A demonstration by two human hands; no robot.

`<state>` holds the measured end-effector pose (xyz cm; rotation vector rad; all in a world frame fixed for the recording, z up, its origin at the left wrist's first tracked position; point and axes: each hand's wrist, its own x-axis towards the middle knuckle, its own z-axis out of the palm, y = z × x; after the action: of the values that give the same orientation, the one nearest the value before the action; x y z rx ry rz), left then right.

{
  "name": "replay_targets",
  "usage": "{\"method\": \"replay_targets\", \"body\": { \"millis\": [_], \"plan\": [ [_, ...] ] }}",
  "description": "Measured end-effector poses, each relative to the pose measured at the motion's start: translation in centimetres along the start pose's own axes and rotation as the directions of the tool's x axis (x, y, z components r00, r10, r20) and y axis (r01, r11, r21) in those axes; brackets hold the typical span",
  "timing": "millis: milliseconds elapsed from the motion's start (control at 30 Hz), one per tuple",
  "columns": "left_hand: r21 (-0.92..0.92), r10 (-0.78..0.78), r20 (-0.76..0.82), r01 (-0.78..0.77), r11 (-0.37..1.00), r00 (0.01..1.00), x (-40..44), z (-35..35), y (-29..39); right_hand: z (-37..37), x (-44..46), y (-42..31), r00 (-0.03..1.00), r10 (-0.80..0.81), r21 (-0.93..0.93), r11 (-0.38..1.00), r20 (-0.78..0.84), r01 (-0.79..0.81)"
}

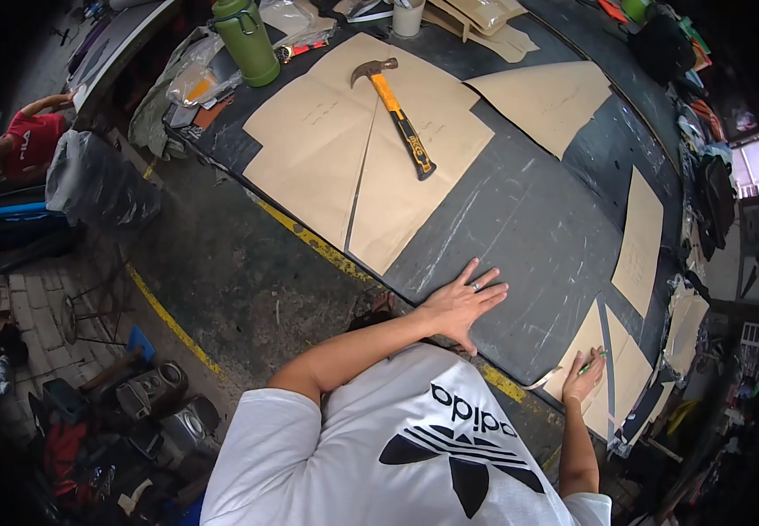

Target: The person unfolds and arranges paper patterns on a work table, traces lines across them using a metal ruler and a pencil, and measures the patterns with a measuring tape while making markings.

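My left hand [465, 302] lies flat on the dark table top [520, 219], fingers spread, a ring on one of them. Near the right end of the table, my right hand [582, 377] rests on a brown paper pattern piece [629, 368], closed around a slim green pen [592, 363]. A dark strip [607, 351] runs across that piece. Beyond my left hand, a claw hammer [397, 121] with an orange and black handle lies on a large brown paper pattern [309, 131]. Another paper piece [639, 245] with faint writing is beyond my right hand.
A green flask [246, 44] stands at the table's far left, near plastic bags [200, 74] and a white cup [407, 17]. A curved paper piece [546, 96] lies at the back. Beyond the floor's yellow line, a person in a red shirt [36, 140] is near a grey plastic bag [95, 180].
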<state>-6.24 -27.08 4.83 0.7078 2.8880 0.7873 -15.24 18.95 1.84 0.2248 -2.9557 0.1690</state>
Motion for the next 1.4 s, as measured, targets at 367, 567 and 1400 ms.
{"method": "replay_targets", "body": {
  "millis": [367, 567, 1400],
  "plan": [
    [0.016, -0.013, 0.01, 0.013, 1.0, 1.0, 0.2, -0.2, 0.1, 0.0, 0.0, 0.0, 1.0, 0.001, -0.002, 1.0, -0.002, -0.001],
    [-0.001, -0.007, -0.021, 0.007, 1.0, 1.0, 0.3, 0.2, -0.1, -0.1, 0.0, -0.1, 1.0, -0.007, 0.0, 1.0, -0.008, 0.007],
    [0.017, -0.032, 0.024, 0.031, 0.999, 0.999, 1.0, 0.0, 0.3, -1.0, 0.0, -1.5, 0.998, 0.062, 0.011, 0.998, 0.008, -0.063]
  ]
}}
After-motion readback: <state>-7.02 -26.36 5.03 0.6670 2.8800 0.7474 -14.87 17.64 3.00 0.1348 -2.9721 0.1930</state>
